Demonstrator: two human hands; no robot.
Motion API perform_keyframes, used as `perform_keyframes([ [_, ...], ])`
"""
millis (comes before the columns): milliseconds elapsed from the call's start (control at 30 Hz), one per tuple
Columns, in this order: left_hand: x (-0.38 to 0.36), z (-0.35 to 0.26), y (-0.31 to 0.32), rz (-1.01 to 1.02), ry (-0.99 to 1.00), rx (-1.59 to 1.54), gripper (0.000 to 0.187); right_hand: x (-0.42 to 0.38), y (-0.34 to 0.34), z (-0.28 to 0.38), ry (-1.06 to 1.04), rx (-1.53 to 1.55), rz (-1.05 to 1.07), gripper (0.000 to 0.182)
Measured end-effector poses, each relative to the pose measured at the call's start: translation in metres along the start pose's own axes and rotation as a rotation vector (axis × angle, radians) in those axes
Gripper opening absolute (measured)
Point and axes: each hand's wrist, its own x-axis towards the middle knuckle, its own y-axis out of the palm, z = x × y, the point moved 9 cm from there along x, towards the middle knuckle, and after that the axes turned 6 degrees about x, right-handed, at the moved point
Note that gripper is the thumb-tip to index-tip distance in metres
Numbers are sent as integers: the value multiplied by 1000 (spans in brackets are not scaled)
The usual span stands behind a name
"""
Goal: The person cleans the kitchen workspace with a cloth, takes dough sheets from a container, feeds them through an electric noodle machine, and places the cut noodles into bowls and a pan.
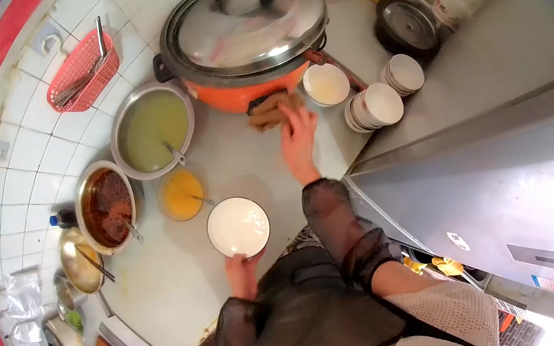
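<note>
My left hand (pixel 240 274) grips a white bowl (pixel 238 226) by its near rim, and nothing shows inside it. Farther forward, my right hand (pixel 300 142) has its fingertips on a crumpled brown cloth (pixel 267 116), pinched at its right side. The cloth lies on the counter right at the front of a large orange pot (pixel 228 95) with a steel lid (pixel 244 33). Just right of that hand stands a small bowl (pixel 326 85) with something pale yellow in it. A glass bowl of yellow liquid (pixel 182 194) with a spoon is left of the white bowl.
Stacked bowls (pixel 382 105) stand at the right, near a black lidded pot (pixel 406 26). Along the tiled wall are a basin of greenish liquid (pixel 153 131), a pot of dark red sauce (pixel 106 203) and a metal bowl with chopsticks (pixel 81 260). A pink basket (pixel 83 72) hangs above.
</note>
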Motion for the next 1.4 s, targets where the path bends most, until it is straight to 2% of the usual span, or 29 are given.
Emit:
perform_keyframes([
  [33, -2, 0, 0, -3, 0, -5, 51, 14, -14, 8, -45, -89, -127, 40],
  [200, -3, -1, 4, 32, 5, -15, 58, 31, 21, -1, -242, -220, -115, 34],
  [267, -3, 2, 2, 27, -23, -27, 57, 24, 39, 2, -366, -204, 150, 33],
  [300, -4, 4, 0, 23, -46, -33, 56, 22, 39, -2, -359, -204, 152, 33],
  [367, -6, 5, 0, 30, -40, 10, 57, 14, 66, 1, -494, -302, 362, 31],
  [400, -6, 3, 2, 41, -26, 47, 58, 17, 70, 0, -491, -301, 354, 31],
  [467, -4, 3, 3, 50, -18, 55, 58, 7, 91, 6, -630, -322, 488, 28],
  [500, -5, 4, 2, 51, -14, 51, 58, 5, 99, 3, -626, -322, 481, 28],
  [567, -9, 5, 3, 74, -4, 56, 58, -13, 129, -2, -704, -404, 649, 26],
  [600, -9, 3, 5, 95, 12, 53, 58, -16, 134, -9, -716, -398, 643, 26],
  [667, -15, 1, 3, 36, 18, 40, 58, -33, 156, -12, -920, -713, 750, 26],
  [733, -17, 2, -3, -29, 4, 16, 57, -31, 169, 4, -920, -769, 699, 26],
  [800, -18, 8, -5, -22, -17, -44, 57, -28, 183, 20, -995, -850, 551, 27],
  [833, -17, 9, -7, -30, -16, -51, 57, -27, 203, 18, -1003, -845, 556, 27],
  [867, -17, 12, -8, -35, -20, -39, 56, -28, 235, -3, -1020, -1016, 480, 28],
  [933, -15, 13, -14, -48, -16, -26, 55, -34, 278, -46, -1037, -1176, 392, 29],
  [967, -15, 17, -18, -57, -34, -18, 55, -27, 284, -71, -709, -728, 497, 30],
  [1033, -22, 19, -25, -74, -59, -11, 55, -28, 277, -84, -366, -280, 580, 31],
  [1100, -22, 12, -19, -44, 18, -43, 55, -41, 258, -57, -796, -979, 794, 34],
  [1133, -24, 14, -21, -44, 23, -57, 55, -34, 238, -32, -811, -984, 795, 34],
  [1200, -18, 18, -22, -32, -7, -59, 55, -29, 219, 5, -1016, -1199, 909, 37],
  [1233, -17, 15, -21, -32, -1, -74, 55, -20, 217, 23, -1064, -1146, 726, 36],
  [1267, -18, 11, -20, -31, 1, -81, 55, -12, 215, 35, -1079, -1146, 730, 36],
  [1333, -22, 14, -21, -42, -10, -88, 54, 4, 199, 76, -1253, -1205, 552, 34],
  [1367, -22, 15, -24, -33, -14, -62, 53, -2, 209, 64, -1168, -1229, 790, 34],
  [1400, -18, 12, -24, -21, -8, -37, 52, -5, 223, 48, -1128, -1212, 835, 34],
])
